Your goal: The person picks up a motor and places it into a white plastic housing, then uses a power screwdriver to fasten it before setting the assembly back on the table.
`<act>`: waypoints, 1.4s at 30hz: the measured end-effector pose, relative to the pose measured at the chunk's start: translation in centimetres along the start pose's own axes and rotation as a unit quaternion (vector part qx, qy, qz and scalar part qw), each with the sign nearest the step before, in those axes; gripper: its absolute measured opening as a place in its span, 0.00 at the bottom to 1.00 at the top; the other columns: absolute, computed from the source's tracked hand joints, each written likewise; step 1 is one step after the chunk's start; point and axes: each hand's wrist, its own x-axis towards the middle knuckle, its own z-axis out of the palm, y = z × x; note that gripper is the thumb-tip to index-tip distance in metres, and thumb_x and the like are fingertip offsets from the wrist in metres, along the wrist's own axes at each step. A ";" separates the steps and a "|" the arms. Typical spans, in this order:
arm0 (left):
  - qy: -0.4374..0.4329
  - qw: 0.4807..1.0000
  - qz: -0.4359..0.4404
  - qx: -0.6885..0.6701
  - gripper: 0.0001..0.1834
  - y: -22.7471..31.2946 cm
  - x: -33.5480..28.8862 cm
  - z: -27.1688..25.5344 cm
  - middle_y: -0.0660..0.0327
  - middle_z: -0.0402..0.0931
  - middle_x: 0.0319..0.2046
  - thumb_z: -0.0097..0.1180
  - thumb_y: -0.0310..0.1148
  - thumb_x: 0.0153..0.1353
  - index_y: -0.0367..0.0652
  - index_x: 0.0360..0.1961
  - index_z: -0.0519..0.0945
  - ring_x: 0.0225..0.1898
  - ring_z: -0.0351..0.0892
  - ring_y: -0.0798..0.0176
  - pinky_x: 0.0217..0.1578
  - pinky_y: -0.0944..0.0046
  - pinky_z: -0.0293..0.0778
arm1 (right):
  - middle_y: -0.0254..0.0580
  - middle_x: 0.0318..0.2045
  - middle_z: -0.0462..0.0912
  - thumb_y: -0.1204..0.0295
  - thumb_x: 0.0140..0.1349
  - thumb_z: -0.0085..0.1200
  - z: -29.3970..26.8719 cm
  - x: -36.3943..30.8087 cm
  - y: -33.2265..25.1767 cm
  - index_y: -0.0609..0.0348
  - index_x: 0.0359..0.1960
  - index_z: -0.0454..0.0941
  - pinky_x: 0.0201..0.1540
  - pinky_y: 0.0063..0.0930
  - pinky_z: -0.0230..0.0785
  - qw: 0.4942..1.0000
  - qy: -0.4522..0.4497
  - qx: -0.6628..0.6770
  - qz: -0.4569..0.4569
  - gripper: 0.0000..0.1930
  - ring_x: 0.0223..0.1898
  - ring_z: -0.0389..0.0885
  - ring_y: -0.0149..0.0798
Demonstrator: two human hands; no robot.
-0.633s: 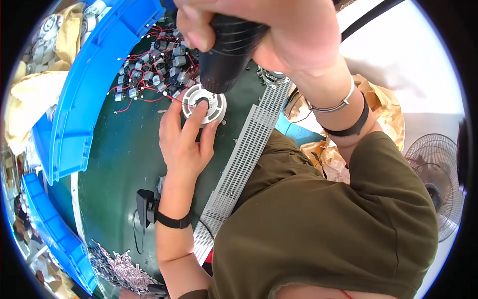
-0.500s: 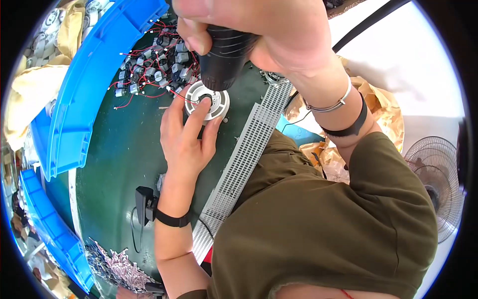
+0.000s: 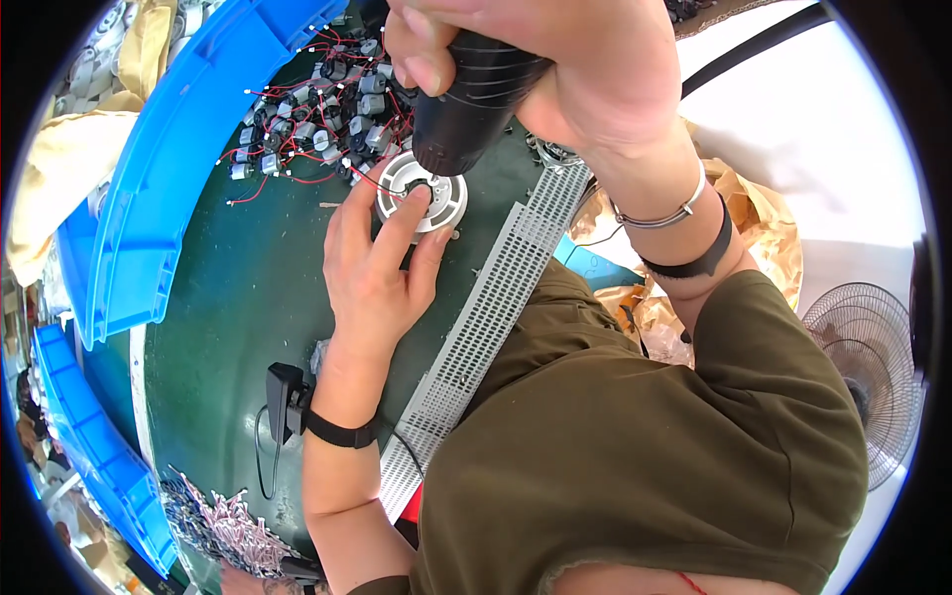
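Observation:
A round white plastic housing (image 3: pixel 455 206) with a slotted rim lies on the green table. My left hand (image 3: pixel 375 273) steadies it, fingers curved along its side and the index fingertip pressing a small dark part at its centre. Red and black wires run from that part toward the heap of small motors (image 3: pixel 322 124). In my right hand (image 3: pixel 605 84) is a black electric screwdriver (image 3: pixel 474 104), tilted with its nose down at the housing's far right part. The screwdriver's nose hides the exact contact point there.
A blue plastic bin (image 3: pixel 183 149) curves along the left, with another blue bin (image 3: pixel 99 446) nearer. A perforated metal strip (image 3: pixel 486 307) edges the table before me. Pink and dark wire bundles (image 3: pixel 243 531) lie at the lower left. Brown paper (image 3: pixel 749 213) and a fan (image 3: pixel 863 367) are at right.
The screwdriver's body and my right hand have shifted slightly right, leaning the tool more. My left hand keeps its place on the housing. The whole view has shifted a little.

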 end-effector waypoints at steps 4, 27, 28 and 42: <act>0.001 1.000 0.001 0.005 0.20 0.0 -0.1 0.1 0.48 0.72 0.47 0.65 0.32 0.45 0.44 0.42 0.77 0.42 0.74 0.48 0.40 0.56 0.72 | 0.31 0.17 0.74 0.81 0.48 0.59 0.0 -0.1 0.1 0.62 0.25 0.73 0.21 0.19 0.59 1.000 0.008 -0.023 0.016 0.06 0.18 0.70 0.24; -0.002 0.999 0.024 0.043 0.21 -0.2 0.1 0.2 0.51 0.71 0.48 0.66 0.35 0.44 0.49 0.43 0.77 0.38 0.74 0.49 0.36 0.57 0.71 | 0.32 0.21 0.76 0.79 0.41 0.62 0.6 0.8 0.4 0.61 0.25 0.74 0.27 0.21 0.64 0.878 -0.077 -0.452 -0.139 0.10 0.23 0.73 0.26; -0.001 0.999 0.025 0.044 0.21 -0.2 0.1 0.0 0.51 0.71 0.48 0.66 0.35 0.44 0.49 0.43 0.77 0.38 0.74 0.49 0.36 0.57 0.71 | 0.33 0.22 0.77 0.79 0.42 0.62 0.5 0.8 0.6 0.62 0.25 0.75 0.28 0.20 0.66 0.887 -0.088 -0.431 -0.144 0.09 0.24 0.74 0.26; 0.155 0.979 -0.087 0.100 0.15 -0.7 0.0 -5.8 0.53 0.77 0.40 0.68 0.32 0.42 0.43 0.34 0.80 0.43 0.76 0.51 0.42 0.56 0.71 | 0.35 0.20 0.75 0.78 0.49 0.61 1.0 1.1 -2.8 0.65 0.32 0.73 0.22 0.20 0.65 0.997 0.040 0.061 -0.036 0.10 0.20 0.73 0.26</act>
